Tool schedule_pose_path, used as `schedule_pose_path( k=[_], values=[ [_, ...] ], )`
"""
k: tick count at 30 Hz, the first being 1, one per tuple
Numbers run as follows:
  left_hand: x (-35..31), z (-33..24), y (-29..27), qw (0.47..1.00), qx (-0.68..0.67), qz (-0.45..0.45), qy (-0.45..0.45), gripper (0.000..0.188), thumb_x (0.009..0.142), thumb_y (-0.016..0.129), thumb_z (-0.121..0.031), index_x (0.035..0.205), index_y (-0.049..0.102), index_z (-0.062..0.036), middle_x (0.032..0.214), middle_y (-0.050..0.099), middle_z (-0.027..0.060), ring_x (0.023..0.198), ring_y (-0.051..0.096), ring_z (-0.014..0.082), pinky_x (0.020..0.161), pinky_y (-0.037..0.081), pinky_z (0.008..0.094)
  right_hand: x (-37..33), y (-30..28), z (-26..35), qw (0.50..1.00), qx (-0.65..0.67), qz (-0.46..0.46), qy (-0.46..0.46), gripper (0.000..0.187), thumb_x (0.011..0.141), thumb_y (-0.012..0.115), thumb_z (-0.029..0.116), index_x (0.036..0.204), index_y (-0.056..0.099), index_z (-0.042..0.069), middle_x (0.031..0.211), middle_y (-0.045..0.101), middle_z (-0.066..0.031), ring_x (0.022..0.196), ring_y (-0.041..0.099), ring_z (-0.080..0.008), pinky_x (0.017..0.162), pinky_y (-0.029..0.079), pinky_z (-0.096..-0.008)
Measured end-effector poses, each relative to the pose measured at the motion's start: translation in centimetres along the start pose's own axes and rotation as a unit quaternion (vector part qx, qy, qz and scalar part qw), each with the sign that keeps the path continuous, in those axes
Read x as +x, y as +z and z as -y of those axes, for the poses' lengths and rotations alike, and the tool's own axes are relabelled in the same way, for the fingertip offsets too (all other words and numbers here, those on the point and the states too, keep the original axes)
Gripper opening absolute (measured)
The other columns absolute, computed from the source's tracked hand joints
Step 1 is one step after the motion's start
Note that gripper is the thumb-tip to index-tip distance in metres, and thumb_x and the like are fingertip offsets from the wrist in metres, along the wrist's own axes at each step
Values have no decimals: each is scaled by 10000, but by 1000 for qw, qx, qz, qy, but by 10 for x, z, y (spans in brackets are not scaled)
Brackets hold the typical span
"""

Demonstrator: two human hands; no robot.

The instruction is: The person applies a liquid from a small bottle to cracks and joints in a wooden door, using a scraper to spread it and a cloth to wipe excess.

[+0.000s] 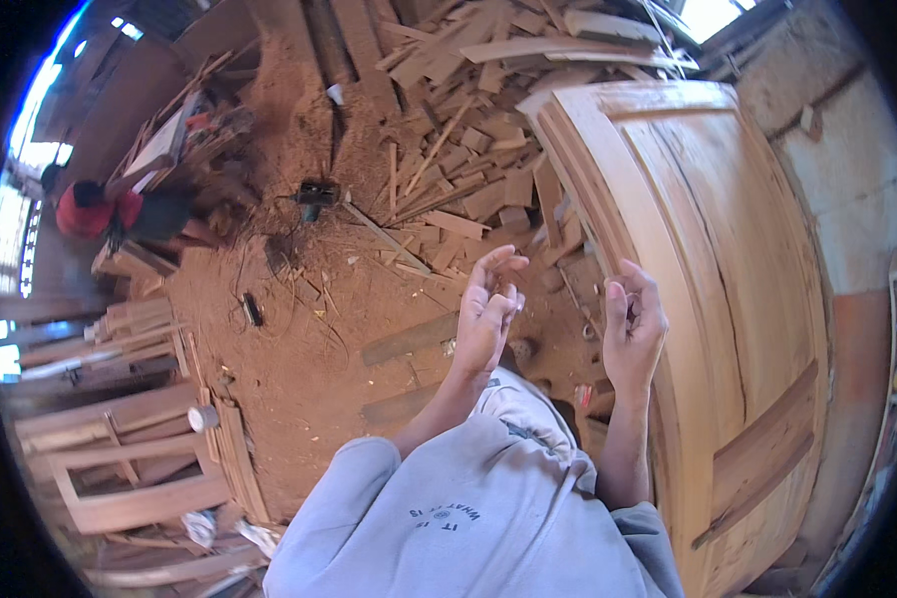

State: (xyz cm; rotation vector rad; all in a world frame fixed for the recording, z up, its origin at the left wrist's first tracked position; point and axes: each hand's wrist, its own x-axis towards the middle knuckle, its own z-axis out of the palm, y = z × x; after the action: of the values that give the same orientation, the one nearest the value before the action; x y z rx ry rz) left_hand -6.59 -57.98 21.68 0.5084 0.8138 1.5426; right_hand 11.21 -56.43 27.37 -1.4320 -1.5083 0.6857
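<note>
My left hand (488,314) is raised in front of me with its fingers loosely bent and apart; nothing shows in it. My right hand (633,324) is held up beside it, a little apart, seen from the back with the fingers curled inward, so its palm is hidden. Directly to the right of my right hand stands a large, pale wooden panelled door (708,249), its edge close to my right forearm. My grey sweatshirt (468,508) fills the lower middle.
The floor (299,349) is covered in red sawdust. A heap of wood offcuts (468,149) lies beyond my hands. A dark power tool (316,192) lies on the floor. Wooden frames (120,468) lean at the left. A person in red (90,209) crouches far left.
</note>
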Motion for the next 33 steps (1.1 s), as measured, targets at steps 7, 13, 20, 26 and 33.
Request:
schedule_pose_path(
  k=[7,13,20,26,33],
  values=[
    [-8,-2,45,988,-6,157,-2,771,683,485,23,1439,340,-21,1335,490,131,721,458,100,758,419,256,-53,-21,15,998,31,23,-50,355,787,740,-7,1121,631,41,960,641,-97,665,588,-128,585,480,-251],
    [-55,22,84,950,94,292,-54,794,690,507,9,1456,302,-38,1380,447,142,756,480,105,721,422,250,-110,-56,8,994,74,-72,-26,351,795,736,-30,1117,613,39,1026,656,-126,777,656,-172,627,536,-279],
    [-151,70,116,856,195,447,-169,803,745,439,146,1493,237,-64,1455,368,125,823,479,94,759,452,254,-225,-124,-14,981,-42,-188,35,260,851,700,45,1086,588,45,959,678,-129,835,686,-287,707,554,-380],
    [-286,130,137,755,251,507,-331,754,774,467,126,1482,284,-56,1442,405,112,1090,548,143,913,465,276,-386,-213,-28,977,-187,-93,40,279,917,557,134,1180,528,46,1044,610,-122,973,641,-287,792,552,-389],
    [-433,207,133,600,244,602,-467,581,871,546,10,1431,395,-22,1370,506,125,1252,500,221,1046,403,341,-562,-278,-11,947,-282,-56,142,298,893,499,157,1167,484,39,1032,582,-121,1011,621,-286,764,564,-366]
  ],
)
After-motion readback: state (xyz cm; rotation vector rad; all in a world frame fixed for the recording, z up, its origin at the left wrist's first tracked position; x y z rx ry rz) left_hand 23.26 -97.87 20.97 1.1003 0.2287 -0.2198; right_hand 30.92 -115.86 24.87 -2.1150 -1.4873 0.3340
